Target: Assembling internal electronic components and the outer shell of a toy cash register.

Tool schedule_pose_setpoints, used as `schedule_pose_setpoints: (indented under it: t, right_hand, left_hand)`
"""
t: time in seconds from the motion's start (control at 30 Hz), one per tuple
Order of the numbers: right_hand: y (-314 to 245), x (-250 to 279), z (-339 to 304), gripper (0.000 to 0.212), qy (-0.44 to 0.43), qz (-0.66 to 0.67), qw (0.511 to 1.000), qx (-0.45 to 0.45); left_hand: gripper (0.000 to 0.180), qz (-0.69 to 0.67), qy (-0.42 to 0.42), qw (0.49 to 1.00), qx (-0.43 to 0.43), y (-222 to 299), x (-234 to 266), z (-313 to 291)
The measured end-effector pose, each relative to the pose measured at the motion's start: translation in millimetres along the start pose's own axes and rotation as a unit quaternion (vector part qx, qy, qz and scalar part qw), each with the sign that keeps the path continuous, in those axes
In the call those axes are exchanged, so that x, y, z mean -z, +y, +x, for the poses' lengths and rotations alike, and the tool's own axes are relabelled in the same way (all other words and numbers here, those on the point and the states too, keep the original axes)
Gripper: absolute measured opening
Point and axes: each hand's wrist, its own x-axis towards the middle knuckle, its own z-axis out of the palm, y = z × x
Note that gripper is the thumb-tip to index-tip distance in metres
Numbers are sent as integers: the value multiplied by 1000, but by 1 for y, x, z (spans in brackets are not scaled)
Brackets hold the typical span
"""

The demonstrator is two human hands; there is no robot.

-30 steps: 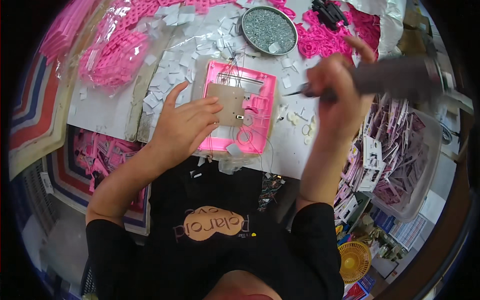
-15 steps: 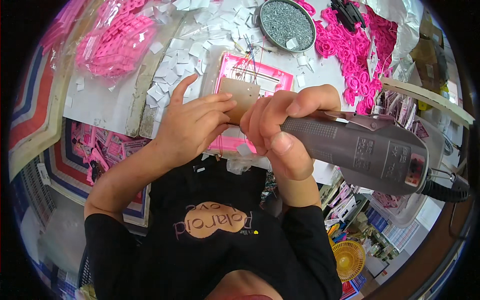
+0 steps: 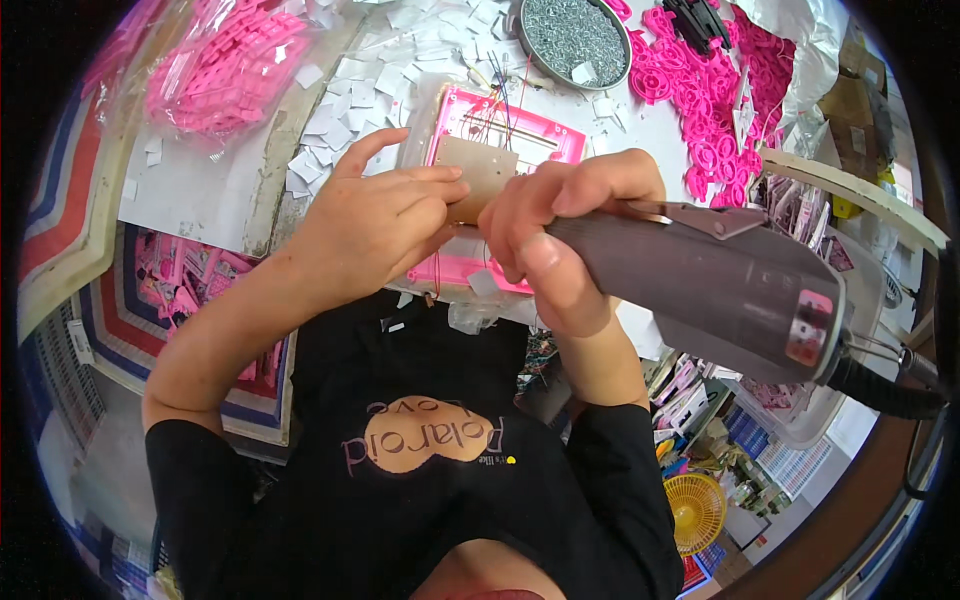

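Observation:
My right hand (image 3: 552, 230) is wrapped round a dark grey electric screwdriver (image 3: 700, 280), its cord end pointing to the right; its tip is hidden behind my fingers. In front of me lies a pink plastic frame (image 3: 556, 135) with a brown circuit board (image 3: 475, 165) on it and thin coloured wires (image 3: 505, 100) rising from its far side. My left hand (image 3: 375, 215) rests from the left with fingers stretched, their tips touching the board's left and near edge. Whether something small sits beneath those fingertips cannot be seen.
A round dish of small metal screws (image 3: 575, 45) stands at the back. Pink ring-shaped parts (image 3: 700, 120) are heaped at the right. White paper squares (image 3: 345, 110) and a clear bag of pink parts (image 3: 225, 75) lie left. A yellow basket (image 3: 693, 513) is low on the right.
The screwdriver's cord end has tilted, showing more of its rear face. My left hand has shifted slightly left, its fingertips still at the board. The frame appears slightly higher in view.

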Motion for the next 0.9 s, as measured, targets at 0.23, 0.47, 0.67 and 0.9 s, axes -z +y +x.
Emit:
schedule_pose_setpoints:
  t: [0.23,0.47,0.67,0.9]
  right_hand:
    - [-1,-8,1,32,-27,-14,999,-22]
    - [-1,-14,0,31,-51,-22,998,-5]
    - [0,-14,1,30,-114,-78,990,24]
    - [6,0,9,44,-83,58,995,2]
  left_hand:
    - [12,37,-53,996,-56,-2,13,1]
    - [11,28,-36,997,-63,-6,9,-1]
    - [12,13,-9,1000,-27,0,4,-4]
    - [16,-34,-25,999,8,0,4,-3]
